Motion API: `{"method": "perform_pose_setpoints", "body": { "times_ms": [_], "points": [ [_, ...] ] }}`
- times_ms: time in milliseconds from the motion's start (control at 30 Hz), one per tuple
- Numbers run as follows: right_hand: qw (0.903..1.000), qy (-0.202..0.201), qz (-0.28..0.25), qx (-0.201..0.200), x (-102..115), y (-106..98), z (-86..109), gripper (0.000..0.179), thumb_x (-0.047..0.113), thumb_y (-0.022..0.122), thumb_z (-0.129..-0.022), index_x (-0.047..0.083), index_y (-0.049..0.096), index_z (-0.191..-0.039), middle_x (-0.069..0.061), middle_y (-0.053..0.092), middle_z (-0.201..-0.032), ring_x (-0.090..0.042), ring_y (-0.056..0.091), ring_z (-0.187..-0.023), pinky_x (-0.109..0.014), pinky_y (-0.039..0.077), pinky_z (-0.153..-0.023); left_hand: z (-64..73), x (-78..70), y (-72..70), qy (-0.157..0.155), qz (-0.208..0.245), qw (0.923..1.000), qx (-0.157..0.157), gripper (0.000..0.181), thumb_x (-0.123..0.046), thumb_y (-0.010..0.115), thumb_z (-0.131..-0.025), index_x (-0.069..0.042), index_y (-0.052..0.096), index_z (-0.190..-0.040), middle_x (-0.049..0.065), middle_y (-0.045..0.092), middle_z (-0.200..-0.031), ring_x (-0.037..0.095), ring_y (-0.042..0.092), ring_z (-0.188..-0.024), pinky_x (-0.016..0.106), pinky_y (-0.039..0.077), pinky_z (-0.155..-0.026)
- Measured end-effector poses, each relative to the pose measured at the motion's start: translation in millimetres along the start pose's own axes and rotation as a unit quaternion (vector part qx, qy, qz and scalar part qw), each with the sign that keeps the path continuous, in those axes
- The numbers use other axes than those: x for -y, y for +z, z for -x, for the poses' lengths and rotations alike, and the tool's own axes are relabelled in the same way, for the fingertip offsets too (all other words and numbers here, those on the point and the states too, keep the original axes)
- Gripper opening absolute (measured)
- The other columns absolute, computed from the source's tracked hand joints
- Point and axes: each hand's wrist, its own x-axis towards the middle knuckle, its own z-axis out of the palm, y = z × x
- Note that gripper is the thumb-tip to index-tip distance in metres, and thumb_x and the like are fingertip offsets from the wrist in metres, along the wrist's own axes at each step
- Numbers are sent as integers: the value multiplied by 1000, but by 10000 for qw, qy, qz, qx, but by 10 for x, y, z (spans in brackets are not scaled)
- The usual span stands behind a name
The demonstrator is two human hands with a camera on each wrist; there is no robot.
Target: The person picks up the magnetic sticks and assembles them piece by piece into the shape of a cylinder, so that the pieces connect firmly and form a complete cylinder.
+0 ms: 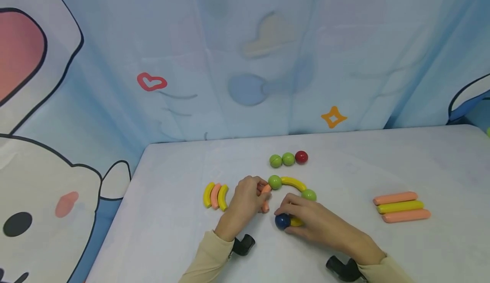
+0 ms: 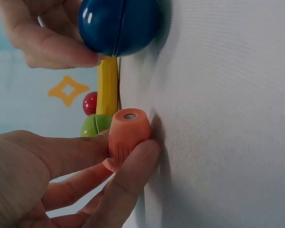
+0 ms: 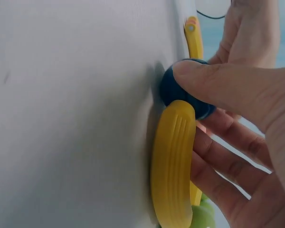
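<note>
My left hand (image 1: 246,197) pinches an orange curved stick (image 1: 266,207) between thumb and fingers; its end with a small metal disc shows in the left wrist view. A glossy dark blue ball (image 1: 282,221) sits on the table, held by the thumb and fingers of my right hand (image 1: 311,221). Against that ball lies the end of a yellow curved stick (image 3: 173,166), mostly hidden by the hand in the head view. Beyond the hands, a green ball (image 1: 274,182), another yellow curved stick (image 1: 294,183) and a second green ball (image 1: 309,195) form an arc, the orange stick's upper end near the first.
Farther back, two green balls (image 1: 282,160) and a red ball (image 1: 301,157) stand in a row. Left of the hands lie two yellow curved sticks and an orange curved stick (image 1: 215,196). At right are two orange straight sticks and a yellow straight stick (image 1: 400,207).
</note>
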Motion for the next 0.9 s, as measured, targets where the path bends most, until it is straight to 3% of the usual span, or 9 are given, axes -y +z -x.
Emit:
{"method": "perform_pose_setpoints", "body": {
  "times_ms": [333,600,767,900],
  "points": [
    [9997,157,42,-155,105,118,-124,36,11,88,-85,11,74,-119,8,58,-110,-5,58,-95,-29,59,-87,-35,10,1,113,-102,9999,23,17,-8,76,-96,2,75,-111,2,65,-92,8,57,-75,18,50,-65],
    [9963,49,301,-798,127,222,-162,33,6,89,-82,9,73,-111,4,59,-108,-11,62,-96,-32,60,-84,-45,-12,12,69,-286,9996,24,18,-8,77,-96,2,76,-110,3,64,-92,10,56,-77,17,50,-63],
    [9940,229,357,-1008,150,230,-189,31,10,89,-83,12,73,-109,3,60,-108,-14,62,-95,-35,60,-84,-47,-13,22,145,-278,9995,-11,18,-8,78,-95,2,75,-110,5,65,-93,12,59,-79,19,52,-65],
    [9907,571,353,-1185,159,161,-165,21,15,83,-91,16,73,-109,6,62,-109,-10,62,-91,-31,59,-80,-4,-6,15,411,-514,9976,-219,25,-13,76,-98,0,72,-118,8,65,-98,16,61,-84,23,54,-71]
  ]
}}
